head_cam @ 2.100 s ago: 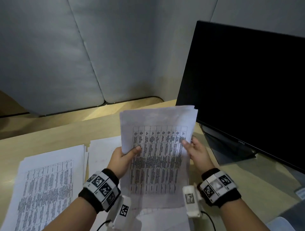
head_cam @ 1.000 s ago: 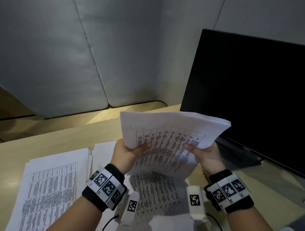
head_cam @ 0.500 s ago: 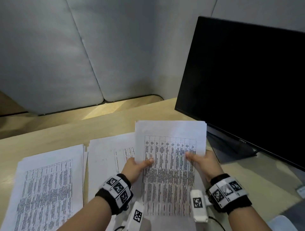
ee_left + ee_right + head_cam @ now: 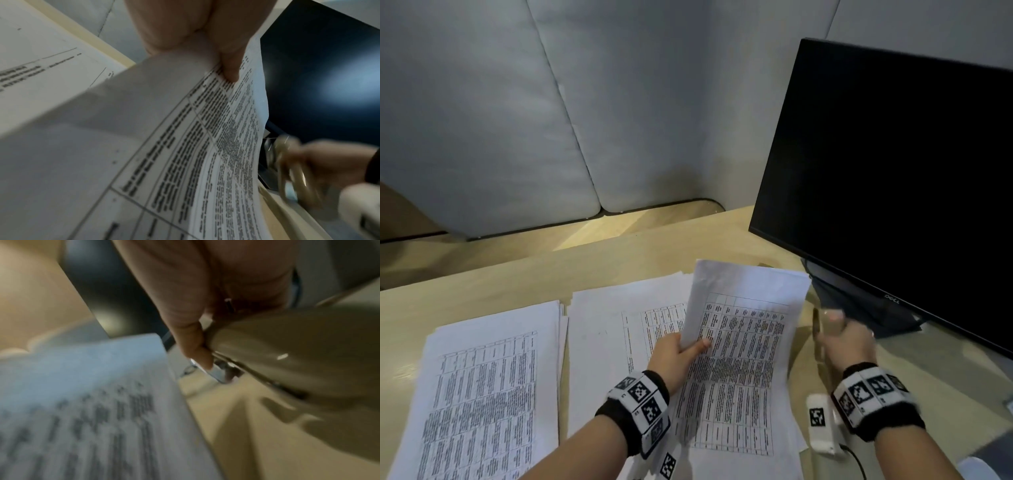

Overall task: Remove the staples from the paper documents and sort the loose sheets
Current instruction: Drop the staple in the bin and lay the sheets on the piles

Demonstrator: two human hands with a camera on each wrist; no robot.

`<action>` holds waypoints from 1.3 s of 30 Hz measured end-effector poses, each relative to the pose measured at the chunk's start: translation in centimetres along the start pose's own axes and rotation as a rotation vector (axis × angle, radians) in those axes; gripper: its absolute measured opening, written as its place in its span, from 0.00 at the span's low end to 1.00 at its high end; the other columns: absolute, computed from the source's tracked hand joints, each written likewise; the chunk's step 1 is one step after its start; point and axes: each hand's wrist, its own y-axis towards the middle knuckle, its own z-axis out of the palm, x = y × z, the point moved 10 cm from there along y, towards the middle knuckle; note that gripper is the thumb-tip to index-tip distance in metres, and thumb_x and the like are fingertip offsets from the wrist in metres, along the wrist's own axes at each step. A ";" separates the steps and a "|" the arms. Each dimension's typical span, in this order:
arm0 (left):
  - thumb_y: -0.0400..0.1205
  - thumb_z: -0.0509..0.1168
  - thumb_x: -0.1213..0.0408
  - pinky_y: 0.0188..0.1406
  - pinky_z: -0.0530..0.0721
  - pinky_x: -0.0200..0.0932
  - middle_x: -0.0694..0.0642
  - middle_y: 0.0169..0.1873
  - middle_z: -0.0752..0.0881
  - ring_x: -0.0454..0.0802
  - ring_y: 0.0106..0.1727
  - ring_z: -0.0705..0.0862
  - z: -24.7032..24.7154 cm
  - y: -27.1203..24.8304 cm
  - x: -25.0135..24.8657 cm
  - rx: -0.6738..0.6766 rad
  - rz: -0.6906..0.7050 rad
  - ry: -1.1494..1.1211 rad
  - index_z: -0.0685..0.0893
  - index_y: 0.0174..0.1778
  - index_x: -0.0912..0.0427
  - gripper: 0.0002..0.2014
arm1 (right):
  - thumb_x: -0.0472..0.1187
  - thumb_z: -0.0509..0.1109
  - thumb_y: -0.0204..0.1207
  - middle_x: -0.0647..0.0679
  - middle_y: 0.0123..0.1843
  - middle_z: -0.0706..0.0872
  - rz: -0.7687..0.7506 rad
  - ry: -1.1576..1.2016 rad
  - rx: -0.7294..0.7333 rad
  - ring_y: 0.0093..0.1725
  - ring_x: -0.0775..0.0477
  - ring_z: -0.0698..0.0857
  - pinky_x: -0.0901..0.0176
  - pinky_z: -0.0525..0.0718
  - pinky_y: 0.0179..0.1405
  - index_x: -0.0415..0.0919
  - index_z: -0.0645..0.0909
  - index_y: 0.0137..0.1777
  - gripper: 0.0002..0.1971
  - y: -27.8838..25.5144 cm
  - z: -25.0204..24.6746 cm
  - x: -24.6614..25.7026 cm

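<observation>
A stapled document [image 4: 743, 342] of printed tables is lifted off the desk at its far end. My left hand [image 4: 678, 356] grips its left edge, thumb on the printed face, with the top left corner curling over. My right hand [image 4: 842, 342] is off the paper, just right of it, and grips a beige staple remover [image 4: 816, 329]. In the right wrist view the staple remover [image 4: 287, 353] shows its metal jaws near the document's corner [image 4: 92, 402], apart from it. The left wrist view shows the document [image 4: 185, 146] under my thumb and a blurred staple remover [image 4: 292, 170].
Two piles of printed sheets lie on the wooden desk [image 4: 517, 274]: one at the left [image 4: 482, 394], one in the middle [image 4: 613, 325] partly under the held document. A dark monitor [image 4: 893, 171] on its stand [image 4: 859, 308] fills the right. Grey padded panels stand behind.
Both hands held and flipped the document, then lowered it. My right hand has let go of the paper and now holds the staple remover beside it.
</observation>
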 end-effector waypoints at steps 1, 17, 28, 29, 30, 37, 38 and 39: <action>0.79 0.67 0.57 0.18 0.68 0.27 0.49 0.24 0.74 0.42 0.23 0.71 0.1 -0.1 -0.1 0.001 0.009 0.000 0.77 0.30 0.56 0.13 | 0.40 0.75 0.69 0.27 0.51 0.85 -0.048 0.132 -0.101 0.53 0.31 0.83 0.48 0.79 0.52 0.26 0.83 0.51 0.17 -0.4 -2.0 1.5; 0.79 0.67 0.67 0.29 0.74 0.22 0.42 0.27 0.82 0.29 0.27 0.79 1.8 -1.4 -2.4 0.038 0.170 0.126 0.84 0.34 0.48 0.10 | 0.55 0.72 0.59 0.31 0.41 0.84 -0.319 1.303 0.130 0.42 0.31 0.83 0.26 0.80 0.52 0.40 0.80 0.44 0.20 -8.8 -3.4 17.7; 0.76 0.64 0.75 0.28 0.69 0.27 0.38 0.21 0.78 0.30 0.25 0.76 2.6 -1.4 -1.6 0.103 0.216 0.292 0.75 0.23 0.41 0.23 | 0.53 0.69 0.68 0.48 0.30 0.83 -0.259 1.244 0.052 0.35 0.43 0.82 0.52 0.81 0.40 0.44 0.78 0.36 0.12 -8.1 -2.7 17.1; 0.76 0.64 0.75 0.28 0.68 0.26 0.39 0.23 0.79 0.30 0.25 0.76 2.6 -1.3 -1.4 0.107 0.214 0.307 0.74 0.24 0.41 0.23 | 0.55 0.70 0.66 0.49 0.30 0.83 -0.259 1.243 0.050 0.36 0.43 0.83 0.52 0.82 0.40 0.45 0.79 0.36 0.12 -8.0 -2.5 17.0; 0.77 0.64 0.75 0.28 0.68 0.24 0.39 0.23 0.79 0.29 0.25 0.76 2.7 -1.4 -1.3 0.109 0.207 0.317 0.75 0.25 0.41 0.22 | 0.55 0.70 0.66 0.49 0.32 0.84 -0.251 1.245 0.045 0.37 0.43 0.84 0.51 0.82 0.42 0.46 0.79 0.37 0.13 -7.9 -2.3 16.7; 0.79 0.66 0.69 0.27 0.78 0.27 0.47 0.29 0.83 0.31 0.26 0.81 1.0 -1.3 0.3 0.033 0.089 0.172 0.82 0.33 0.56 0.09 | 0.44 0.70 0.77 0.47 0.45 0.83 -0.249 1.078 -0.249 0.40 0.65 0.84 0.74 0.76 0.43 0.37 0.76 0.51 0.11 -5.9 -6.2 12.5; 0.79 0.66 0.69 0.23 0.75 0.25 0.47 0.26 0.81 0.31 0.22 0.79 0.4 -1.3 0.8 0.000 0.054 0.135 0.79 0.30 0.53 0.12 | 0.49 0.71 0.76 0.42 0.50 0.83 -0.217 0.941 -0.311 0.47 0.56 0.84 0.70 0.75 0.47 0.35 0.77 0.53 0.16 -5.1 -6.6 11.2; 0.79 0.66 0.69 0.22 0.73 0.25 0.46 0.25 0.79 0.33 0.21 0.77 -0.3 -1.1 1.2 -0.040 0.035 0.109 0.78 0.29 0.52 0.13 | 0.55 0.71 0.73 0.37 0.54 0.83 -0.167 0.789 -0.342 0.54 0.45 0.83 0.63 0.75 0.54 0.33 0.79 0.55 0.23 -4.0 -6.6 9.6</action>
